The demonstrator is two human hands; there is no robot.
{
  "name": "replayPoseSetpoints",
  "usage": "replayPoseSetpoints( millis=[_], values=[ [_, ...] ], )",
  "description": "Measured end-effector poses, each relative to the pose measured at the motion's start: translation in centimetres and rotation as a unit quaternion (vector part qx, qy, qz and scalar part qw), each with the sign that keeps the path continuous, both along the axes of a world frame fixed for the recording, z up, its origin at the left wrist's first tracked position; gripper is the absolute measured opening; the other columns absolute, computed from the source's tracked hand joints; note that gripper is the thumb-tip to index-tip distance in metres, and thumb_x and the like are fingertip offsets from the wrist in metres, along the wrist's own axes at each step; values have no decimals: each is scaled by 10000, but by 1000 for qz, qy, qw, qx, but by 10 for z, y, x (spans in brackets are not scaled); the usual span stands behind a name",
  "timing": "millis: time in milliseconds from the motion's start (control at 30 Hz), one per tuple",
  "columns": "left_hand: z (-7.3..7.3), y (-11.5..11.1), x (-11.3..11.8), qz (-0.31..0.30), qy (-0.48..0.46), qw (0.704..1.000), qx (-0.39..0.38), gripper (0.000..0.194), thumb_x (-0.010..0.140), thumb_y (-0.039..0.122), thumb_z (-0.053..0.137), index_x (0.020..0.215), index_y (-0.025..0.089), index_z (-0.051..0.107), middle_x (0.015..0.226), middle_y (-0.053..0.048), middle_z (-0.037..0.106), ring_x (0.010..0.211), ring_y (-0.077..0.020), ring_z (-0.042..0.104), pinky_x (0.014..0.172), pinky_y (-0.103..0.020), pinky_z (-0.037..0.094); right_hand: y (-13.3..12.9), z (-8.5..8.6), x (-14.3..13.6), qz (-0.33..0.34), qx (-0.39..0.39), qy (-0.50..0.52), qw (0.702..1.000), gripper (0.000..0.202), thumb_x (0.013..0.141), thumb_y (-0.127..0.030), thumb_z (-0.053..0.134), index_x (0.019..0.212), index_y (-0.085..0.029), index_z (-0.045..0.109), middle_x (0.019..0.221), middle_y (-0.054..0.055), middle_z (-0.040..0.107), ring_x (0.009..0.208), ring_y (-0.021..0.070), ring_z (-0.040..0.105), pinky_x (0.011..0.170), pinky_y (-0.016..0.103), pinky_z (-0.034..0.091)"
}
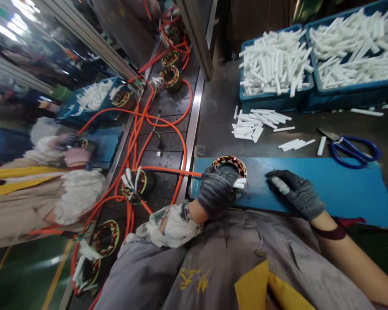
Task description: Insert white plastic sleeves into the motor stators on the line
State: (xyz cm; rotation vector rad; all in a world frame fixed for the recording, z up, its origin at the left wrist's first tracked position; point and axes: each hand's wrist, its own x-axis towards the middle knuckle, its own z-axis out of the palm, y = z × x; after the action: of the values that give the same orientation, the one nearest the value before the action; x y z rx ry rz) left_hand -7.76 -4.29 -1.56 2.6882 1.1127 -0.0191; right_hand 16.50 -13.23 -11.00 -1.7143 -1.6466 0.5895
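Note:
On the blue mat (330, 185) lies a ring-shaped wire-wound coil (230, 162) with red and yellow windings. My left hand (217, 189), in a dark grey glove, is closed over the coil's near left side. Short white tubes (240, 184) stick out at the coil's right side, beside my left fingers. An orange cable (168, 171) runs in from the left to that hand. My right hand (295, 193), gloved too, rests on the mat to the right with curled fingers; whether it holds anything small is hard to make out.
Two blue bins (274, 101) of white tubes stand at the back right, with loose tubes (258, 122) before them. Blue-handled scissors (354, 150) lie at the mat's far edge. Left is a conveyor (168, 146) with coils and orange cables; beyond it a person's gloved hands (76, 148) work.

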Motion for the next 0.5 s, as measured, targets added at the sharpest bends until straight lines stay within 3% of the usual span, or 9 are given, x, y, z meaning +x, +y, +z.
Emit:
replayPoseSetpoints(
  millis=[67, 133, 233, 300, 333, 433, 500],
  values=[
    [1, -2, -27, 13, -79, 996, 40, 660, 791, 535, 728, 1320, 164, 595, 1315, -141, 653, 1198, -315, 607, 1058, -461, 450, -1, 4, -3, -10, 7, 0, 1000, 294, 963, -435, 549, 1071, -222, 719, 997, 82, 777, 891, 259, 747, 792, 384, 611],
    [0, 16, -65, 42, -134, 988, 63, 803, 772, 606, 712, 1391, 131, 523, 1377, -164, 608, 1276, -313, 558, 1112, -453, 416, 1, 10, -10, 9, 44, 1, 999, 263, 954, -393, 586, 1128, -232, 698, 1061, 77, 760, 958, 253, 730, 854, 390, 598],
    [-10, 57, -116, 71, -70, 995, 6, 650, 831, 531, 662, 1365, 176, 564, 1344, -126, 645, 1252, -291, 590, 1180, -492, 329, 15, 23, -31, 133, 118, -33, 983, 439, 937, -332, 622, 1359, -223, 571, 1320, 110, 661, 1155, 268, 652, 962, 413, 551],
    [-17, 78, -134, 108, -24, 993, -33, 421, 843, 470, 635, 1158, 200, 704, 1124, -90, 748, 1082, -278, 679, 1168, -528, 330, 29, 30, -47, 214, 132, -92, 963, 508, 927, -278, 618, 1418, -193, 520, 1321, 136, 657, 1106, 276, 655, 904, 414, 554],
    [-18, 84, -139, 127, -31, 991, -35, 335, 841, 451, 624, 1036, 207, 746, 995, -71, 771, 971, -263, 706, 1119, -515, 393, 35, 32, -54, 236, 131, -123, 955, 486, 921, -246, 610, 1397, -177, 543, 1251, 140, 691, 1031, 271, 666, 848, 402, 554],
    [-6, 74, -145, 182, -149, 970, 61, 268, 816, 448, 629, 860, 224, 768, 817, -42, 756, 810, -236, 694, 887, -433, 533, 43, 30, -68, 246, 161, -183, 938, 369, 894, -183, 590, 1257, -157, 649, 1023, 126, 745, 856, 244, 648, 723, 359, 506],
    [11, 48, -154, 212, -209, 941, 162, 283, 783, 499, 651, 869, 257, 769, 814, -32, 738, 855, -256, 669, 913, -466, 502, 36, 24, -74, 248, 200, -205, 925, 328, 881, -159, 585, 1194, -178, 683, 1011, 114, 749, 824, 230, 630, 684, 344, 466]
  ],
)
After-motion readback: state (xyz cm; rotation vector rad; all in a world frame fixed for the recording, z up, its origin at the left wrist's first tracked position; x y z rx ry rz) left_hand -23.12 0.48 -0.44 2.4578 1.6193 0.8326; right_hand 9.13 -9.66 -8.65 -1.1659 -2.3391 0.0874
